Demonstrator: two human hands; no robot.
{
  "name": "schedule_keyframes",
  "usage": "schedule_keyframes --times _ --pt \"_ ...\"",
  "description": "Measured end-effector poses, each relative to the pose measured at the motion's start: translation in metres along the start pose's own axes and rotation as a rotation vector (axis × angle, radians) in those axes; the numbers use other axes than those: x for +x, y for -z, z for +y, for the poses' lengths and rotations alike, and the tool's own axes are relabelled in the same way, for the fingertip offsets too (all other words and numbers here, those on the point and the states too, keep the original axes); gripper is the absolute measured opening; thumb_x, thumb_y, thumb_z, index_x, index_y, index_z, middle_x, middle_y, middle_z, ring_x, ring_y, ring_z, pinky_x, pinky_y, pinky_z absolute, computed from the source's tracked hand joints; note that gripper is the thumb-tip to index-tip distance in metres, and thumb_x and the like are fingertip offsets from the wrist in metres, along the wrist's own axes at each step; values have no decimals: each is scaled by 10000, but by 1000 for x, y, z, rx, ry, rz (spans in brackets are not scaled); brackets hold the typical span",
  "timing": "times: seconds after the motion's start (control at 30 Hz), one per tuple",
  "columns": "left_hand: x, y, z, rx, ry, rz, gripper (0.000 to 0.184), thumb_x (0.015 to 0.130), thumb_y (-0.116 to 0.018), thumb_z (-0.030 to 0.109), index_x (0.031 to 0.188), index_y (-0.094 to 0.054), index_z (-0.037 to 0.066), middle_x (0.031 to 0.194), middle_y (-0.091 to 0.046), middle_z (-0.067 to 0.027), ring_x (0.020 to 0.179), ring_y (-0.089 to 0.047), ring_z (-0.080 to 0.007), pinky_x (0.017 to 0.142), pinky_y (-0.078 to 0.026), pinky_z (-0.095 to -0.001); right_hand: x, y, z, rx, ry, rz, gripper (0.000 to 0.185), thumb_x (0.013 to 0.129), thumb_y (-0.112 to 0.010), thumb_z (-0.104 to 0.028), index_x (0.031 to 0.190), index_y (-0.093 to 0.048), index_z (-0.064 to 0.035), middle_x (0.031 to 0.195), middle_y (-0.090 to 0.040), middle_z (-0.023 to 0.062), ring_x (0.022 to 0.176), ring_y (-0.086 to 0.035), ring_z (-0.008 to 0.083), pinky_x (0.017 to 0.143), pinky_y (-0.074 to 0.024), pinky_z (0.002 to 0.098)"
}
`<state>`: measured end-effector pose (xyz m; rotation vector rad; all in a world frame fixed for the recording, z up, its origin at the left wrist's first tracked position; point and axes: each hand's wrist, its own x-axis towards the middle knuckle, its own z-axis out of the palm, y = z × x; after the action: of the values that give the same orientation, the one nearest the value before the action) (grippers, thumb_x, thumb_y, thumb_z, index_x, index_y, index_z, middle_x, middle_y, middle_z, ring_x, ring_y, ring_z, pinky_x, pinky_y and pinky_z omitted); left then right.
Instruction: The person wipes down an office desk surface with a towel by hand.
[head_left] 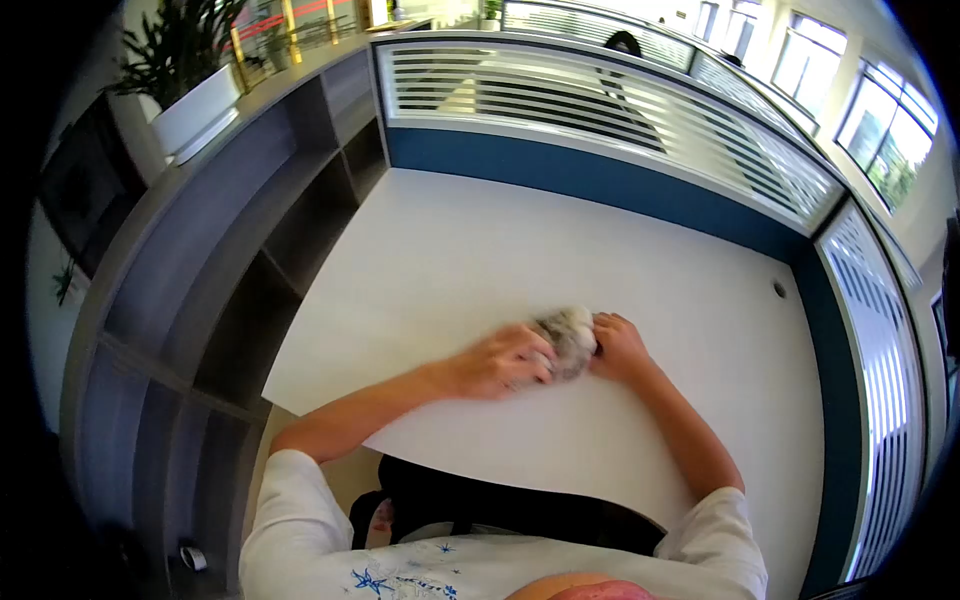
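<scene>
A fluffy grey and white object (570, 340) is between my two hands, just above or on the white desk (450, 250). What it is exactly, I cannot make out. My left hand (503, 362) is blurred by motion, with its fingers curled against the object's left side. On the other side, my right hand (619, 346) has its fingers bent round the object's right edge, where a small dark part shows. The fingertips of my right hand are partly hidden.
Grey shelving (230, 230) runs along the left, with a potted plant (190, 70) on top. A blue and glass partition (600, 185) borders the desk's back and right sides. A cable hole (780, 289) is near the right edge.
</scene>
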<state>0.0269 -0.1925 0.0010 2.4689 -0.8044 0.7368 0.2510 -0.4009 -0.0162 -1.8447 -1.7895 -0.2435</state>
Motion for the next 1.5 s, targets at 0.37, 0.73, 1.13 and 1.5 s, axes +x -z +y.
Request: schedule_keyframes --times 0.37,0.73,1.13,1.5 --pt "-52 61 -84 270 767 469 581 704 -886 -61 1224 -677 91 1238 -622 -130 1190 -646 -340 1004 -546 -424 6 18 -21 52 -96 -59 237 914 -723 -108 757 -552 -60 742 -586 80 711 -593 302 705 -495 433" --pt "12 0 8 44 263 32 432 760 -803 -58 1106 -735 190 1274 -637 -77 1267 -632 -313 1016 -589 -449 4 13 -11 -8 -65 -55 194 907 -706 -137 786 -587 -43 811 -625 128 815 -632 360 756 -510 463" --pt "-30 68 -56 604 762 357 481 744 -801 -93 1161 -689 119 1263 -631 -95 1176 -633 -373 971 -541 -466 6 20 -20 55 -101 -89 196 934 -703 -120 815 -563 -50 769 -616 108 760 -622 335 745 -509 460" --pt "8 7 -3 -287 363 90 482 690 -809 -79 1124 -725 113 1236 -635 -100 1241 -635 -319 1048 -540 -435 4 23 -19 108 -155 -76 199 892 -758 -202 990 -655 -63 879 -706 123 858 -678 365 818 -539 465"
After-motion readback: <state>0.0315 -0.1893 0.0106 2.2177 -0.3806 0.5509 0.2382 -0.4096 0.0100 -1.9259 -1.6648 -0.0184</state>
